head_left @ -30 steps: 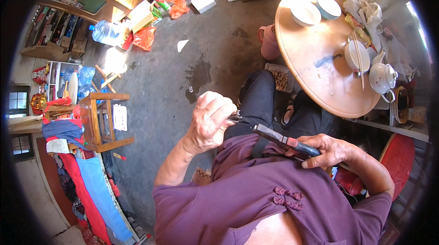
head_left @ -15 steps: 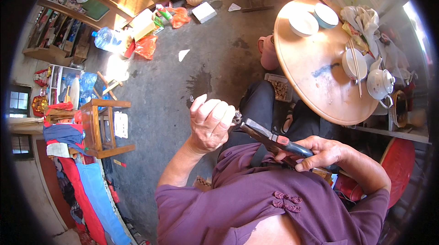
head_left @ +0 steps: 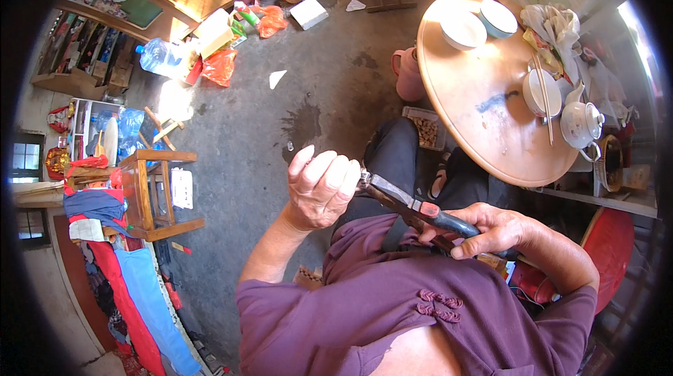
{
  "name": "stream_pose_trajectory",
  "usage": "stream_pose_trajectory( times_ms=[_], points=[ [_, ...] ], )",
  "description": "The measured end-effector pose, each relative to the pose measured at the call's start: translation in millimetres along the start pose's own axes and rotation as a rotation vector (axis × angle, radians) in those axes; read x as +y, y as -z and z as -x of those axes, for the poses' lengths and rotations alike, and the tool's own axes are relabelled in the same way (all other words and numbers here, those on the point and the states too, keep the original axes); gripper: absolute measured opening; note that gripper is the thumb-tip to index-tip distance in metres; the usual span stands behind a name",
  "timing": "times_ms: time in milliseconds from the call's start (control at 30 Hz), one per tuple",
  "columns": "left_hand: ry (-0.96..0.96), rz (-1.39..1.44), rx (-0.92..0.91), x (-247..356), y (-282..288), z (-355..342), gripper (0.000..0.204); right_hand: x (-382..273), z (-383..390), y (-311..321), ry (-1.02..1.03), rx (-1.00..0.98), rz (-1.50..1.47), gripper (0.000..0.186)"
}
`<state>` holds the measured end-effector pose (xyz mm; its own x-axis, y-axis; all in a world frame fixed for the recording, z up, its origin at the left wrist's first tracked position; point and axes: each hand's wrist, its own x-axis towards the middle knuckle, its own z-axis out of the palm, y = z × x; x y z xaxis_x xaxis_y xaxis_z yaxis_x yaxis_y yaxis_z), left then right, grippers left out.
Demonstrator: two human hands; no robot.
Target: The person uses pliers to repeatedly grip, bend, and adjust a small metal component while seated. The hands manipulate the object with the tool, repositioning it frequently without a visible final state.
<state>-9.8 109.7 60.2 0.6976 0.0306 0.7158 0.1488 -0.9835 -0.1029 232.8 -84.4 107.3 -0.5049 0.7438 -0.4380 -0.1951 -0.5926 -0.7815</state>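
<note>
My left hand [head_left: 319, 190] is closed, fingers curled round a small shiny metal piece [head_left: 363, 177] at lap height; its exact kind is hidden. My right hand [head_left: 487, 232] grips a large pliers-like metal tool [head_left: 396, 195] by its black handles with red fittings, held diagonally over my lap. The handles appear spread apart. The tool's head meets the metal piece beside my left fingers; whether its jaws grip it I cannot tell. My dark trousers [head_left: 385, 162] and purple top [head_left: 392, 306] lie beneath.
A round wooden table [head_left: 470, 123] with bowls, chopsticks and a teapot [head_left: 582, 123] stands front right, above a box [head_left: 424, 127] and pink flask [head_left: 408, 74]. A wooden stool [head_left: 161, 229] stands left. Bags [head_left: 219, 67] and a water bottle [head_left: 161, 59] lie farther off.
The tool has moved left and up until its head meets the metal piece. Its handles have spread apart. My left fingers have shifted and curl more round the piece.
</note>
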Motion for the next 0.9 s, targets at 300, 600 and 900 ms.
stream_pose_trajectory(
  times_ms=[300,600,900],
  points=[
    [-0.159,-0.027,-0.055,-1.4,9.7,-8.4,0.022,-3.8,4.6,0.8,0.025,-0.006,0.062,0.043],
    [-0.201,-0.031,-0.092,-0.8,15.8,-13.5,0.028,-3.7,8.3,4.2,0.013,0.005,0.085,0.040],
    [-0.204,-0.020,-0.068,-0.6,12.9,-10.8,0.029,-12.6,11.7,0.6,-0.031,0.044,0.201,0.036]
  ],
)
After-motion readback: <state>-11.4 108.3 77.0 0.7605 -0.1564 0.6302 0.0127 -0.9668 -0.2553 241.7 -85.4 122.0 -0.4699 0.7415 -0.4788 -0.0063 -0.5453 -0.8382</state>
